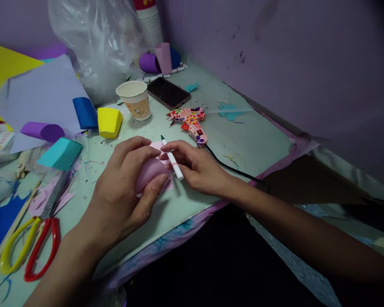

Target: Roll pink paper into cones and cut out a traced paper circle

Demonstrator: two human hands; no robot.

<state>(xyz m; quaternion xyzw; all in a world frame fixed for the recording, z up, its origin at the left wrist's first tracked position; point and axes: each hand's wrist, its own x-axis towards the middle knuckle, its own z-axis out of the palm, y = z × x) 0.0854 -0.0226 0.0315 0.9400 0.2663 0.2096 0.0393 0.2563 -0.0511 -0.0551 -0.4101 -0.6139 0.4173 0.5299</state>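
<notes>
My left hand [124, 183] is closed around a rounded pink piece [151, 171], its thumb at the lower side and its fingers over the top. Under that piece lies a flat pink sheet [157, 146], mostly hidden by the hands. My right hand [196, 166] pinches a white marker [174, 164] with a dark green tip pointing up and away. The fingertips of both hands are close together beside the pink piece.
Beyond the hands are a floral glue gun [192, 121] with a black cord, a phone [169, 92] and a paper cup [135, 100]. Scissors [45, 221], a yellow piece [109, 123] and a teal piece [61, 153] lie left. A plastic bag [99, 47] stands behind.
</notes>
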